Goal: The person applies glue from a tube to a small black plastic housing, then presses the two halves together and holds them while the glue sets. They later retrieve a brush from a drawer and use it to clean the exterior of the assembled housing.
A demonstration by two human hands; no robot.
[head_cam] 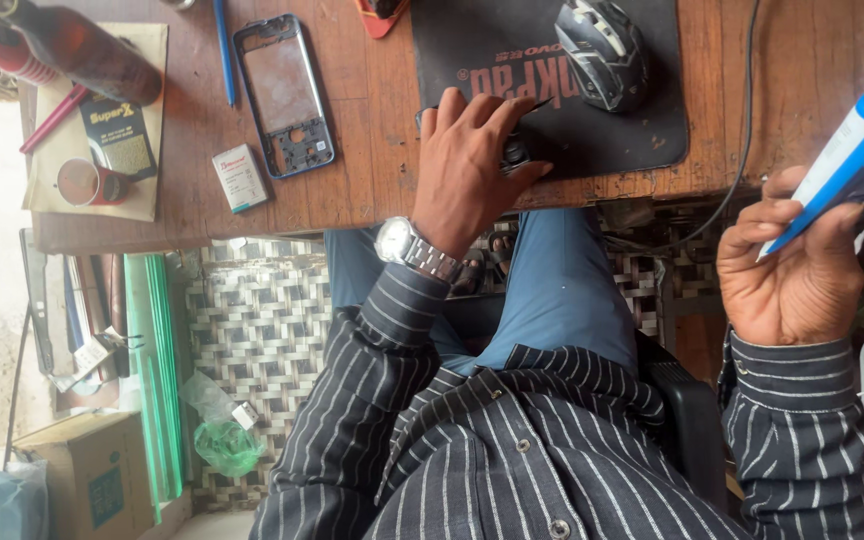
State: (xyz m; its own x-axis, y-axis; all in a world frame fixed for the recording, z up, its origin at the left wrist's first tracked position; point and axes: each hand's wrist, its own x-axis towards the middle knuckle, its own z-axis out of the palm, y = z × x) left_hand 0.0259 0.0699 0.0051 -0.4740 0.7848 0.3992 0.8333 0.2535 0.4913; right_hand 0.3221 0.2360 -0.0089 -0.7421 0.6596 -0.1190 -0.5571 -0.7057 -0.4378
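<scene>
Blue-white tube (852, 150) in right hand (792, 275), mouse (602, 50), phone frame (284, 95) nearby

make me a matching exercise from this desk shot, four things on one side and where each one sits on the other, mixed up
Things:
1. computer mouse
2. phone frame
3. blue and white tube
4. wristwatch

Places:
A. on the left wrist, just above the striped cuff
B. held in the right hand, off the right edge of the desk
C. on the black mouse pad
D. flat on the bare wood, left of the left hand

Pairs: 1-C, 2-D, 3-B, 4-A
</scene>
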